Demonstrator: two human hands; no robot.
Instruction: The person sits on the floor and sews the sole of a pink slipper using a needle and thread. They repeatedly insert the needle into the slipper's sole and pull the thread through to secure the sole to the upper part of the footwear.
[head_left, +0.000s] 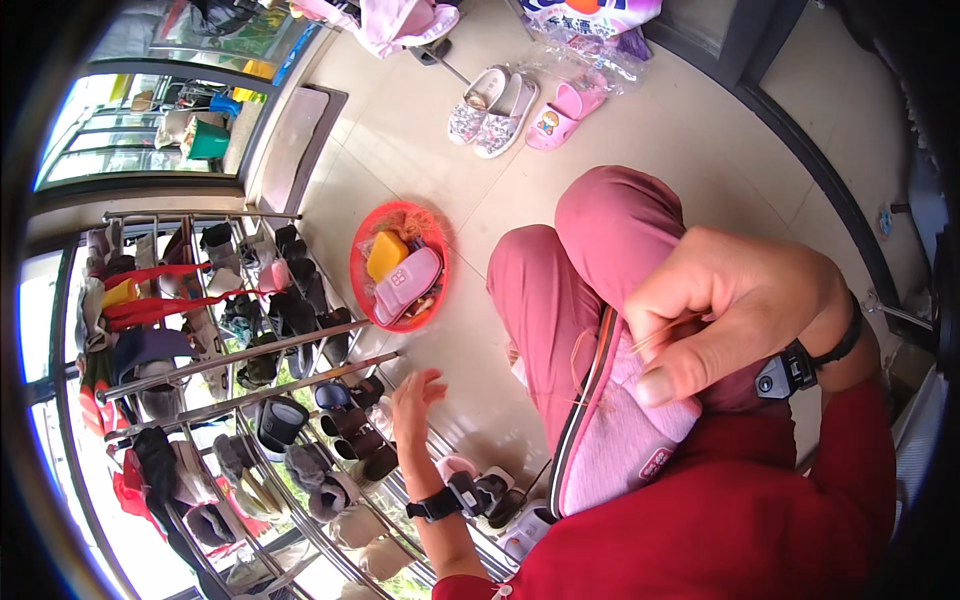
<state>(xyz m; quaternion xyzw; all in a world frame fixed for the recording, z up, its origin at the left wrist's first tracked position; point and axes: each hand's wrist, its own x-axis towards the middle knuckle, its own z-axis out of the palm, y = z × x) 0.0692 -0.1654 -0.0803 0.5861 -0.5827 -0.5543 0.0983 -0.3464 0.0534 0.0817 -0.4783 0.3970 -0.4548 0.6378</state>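
Observation:
A pink fabric slipper (626, 450) lies across my lap, its striped sole edge turned towards my left side and a small red patch on its upper. Over it is my right hand (739, 307), thumb and curled fingers pinching orange thread (664, 335). Loose loops of similar thread cross the sole edge. My left hand (418, 397) reaches out beside the shoe rack, apart from the slipper, with its fingers partly bent. Anything fine between those fingers is too small to make out. Each wrist wears a black strap with a small device.
A red basin (360, 289) on the tiled floor holds a pink slipper piece (409, 283), a yellow block (388, 255) and tangled thread. Metal shoe racks (247, 379) full of footwear stand at left. Patterned shoes (499, 112), a pink clog (559, 120) and a plastic bag (592, 60) lie ahead.

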